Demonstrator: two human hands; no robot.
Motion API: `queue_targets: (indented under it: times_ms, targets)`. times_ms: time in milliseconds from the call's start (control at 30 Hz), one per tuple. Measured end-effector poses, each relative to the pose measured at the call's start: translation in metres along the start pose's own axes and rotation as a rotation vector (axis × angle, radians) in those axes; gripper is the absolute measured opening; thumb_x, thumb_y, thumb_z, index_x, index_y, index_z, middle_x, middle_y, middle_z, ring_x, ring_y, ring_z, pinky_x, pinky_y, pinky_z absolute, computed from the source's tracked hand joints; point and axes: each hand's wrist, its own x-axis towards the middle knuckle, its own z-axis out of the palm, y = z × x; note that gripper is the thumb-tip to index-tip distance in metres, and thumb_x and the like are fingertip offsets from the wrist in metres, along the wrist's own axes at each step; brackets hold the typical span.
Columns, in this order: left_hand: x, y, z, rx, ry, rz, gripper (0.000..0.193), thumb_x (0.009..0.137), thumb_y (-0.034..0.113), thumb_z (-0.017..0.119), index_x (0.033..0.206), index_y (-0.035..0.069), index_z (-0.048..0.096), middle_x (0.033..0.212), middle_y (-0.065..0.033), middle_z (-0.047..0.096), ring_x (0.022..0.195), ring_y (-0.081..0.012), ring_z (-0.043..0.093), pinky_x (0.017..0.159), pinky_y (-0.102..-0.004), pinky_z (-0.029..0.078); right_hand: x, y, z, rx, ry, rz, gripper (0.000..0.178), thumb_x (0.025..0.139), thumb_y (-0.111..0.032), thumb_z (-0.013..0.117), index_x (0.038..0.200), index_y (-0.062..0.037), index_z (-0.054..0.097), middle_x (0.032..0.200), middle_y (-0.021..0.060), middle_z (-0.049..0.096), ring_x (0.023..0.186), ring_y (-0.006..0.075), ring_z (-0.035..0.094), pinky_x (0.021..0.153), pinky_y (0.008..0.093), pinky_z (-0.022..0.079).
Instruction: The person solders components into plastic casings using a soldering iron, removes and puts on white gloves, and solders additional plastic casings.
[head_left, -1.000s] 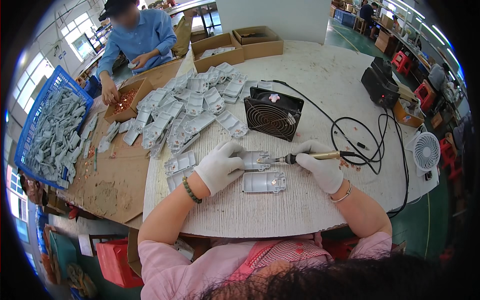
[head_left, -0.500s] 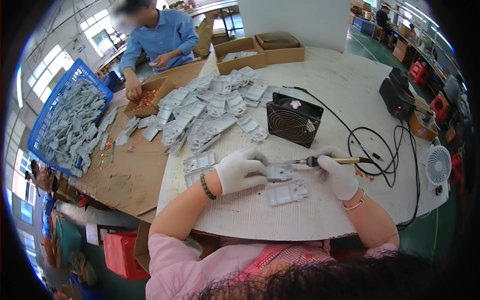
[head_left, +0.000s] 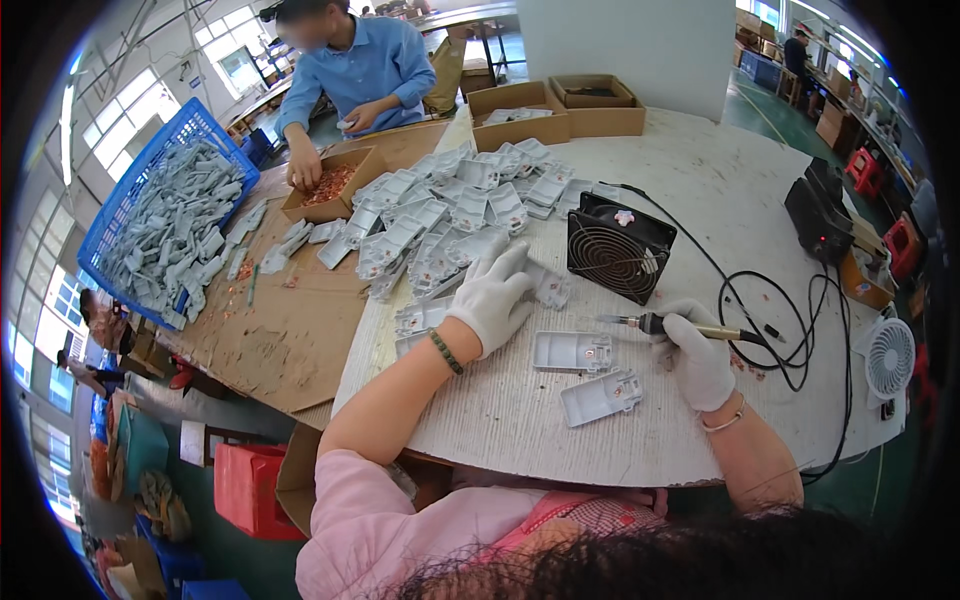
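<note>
My right hand [head_left: 697, 360], in a white glove, is closed around a soldering iron [head_left: 720, 332] with a yellowish handle; its metal tip points left. Left of the tip lies a pale grey plastic casing [head_left: 568, 351] with small metal parts at one end. A second casing [head_left: 598, 398] rests at a tilt closer to me. My gloved left hand [head_left: 492, 302] reaches to the front edge of the casing pile [head_left: 440, 215], fingers stretched forward. Beside its fingertips is another casing [head_left: 547, 286]; whether they touch it I cannot tell.
A square black fan [head_left: 618, 248] stands beyond my hands. The iron's black cable [head_left: 735, 285] coils at right, near a black box [head_left: 820, 215] and a small white fan [head_left: 885, 358]. At far left, a co-worker's hand [head_left: 304, 168] dips into a cardboard box [head_left: 358, 172] by a blue basket [head_left: 115, 225].
My left hand has left the nearer casings and moved forward to the pile. My right hand still holds the soldering iron, now apart from the casing. The whole view has shifted slightly.
</note>
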Motion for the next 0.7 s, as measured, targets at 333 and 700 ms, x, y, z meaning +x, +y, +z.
queue_targets:
  times_ms: [333,700]
  targets:
    - [0.003,0.011,-0.009,-0.243,-0.111,0.079,0.016,0.081,0.013,0.069,0.094,0.008,0.062,0.117,-0.0096,0.059,0.109,-0.0334,0.056,0.092,-0.0425,0.048,0.000,0.000,0.002,-0.093,0.001,-0.047,0.017,0.094,-0.015,0.058,0.104,-0.0016,0.064,0.089,0.0030,0.067,0.076,0.0066,0.061,0.066,0.0205,0.049]
    - [0.001,0.021,-0.010,-0.316,-0.073,0.280,0.015,0.075,0.009,0.076,0.088,0.007,0.070,0.115,-0.0110,0.060,0.109,-0.0323,0.056,0.091,-0.0398,0.049,0.000,0.000,0.002,-0.212,-0.024,-0.064,0.016,0.092,-0.013,0.062,0.103,-0.0025,0.065,0.091,0.0036,0.067,0.076,0.0073,0.063,0.068,0.0220,0.052]
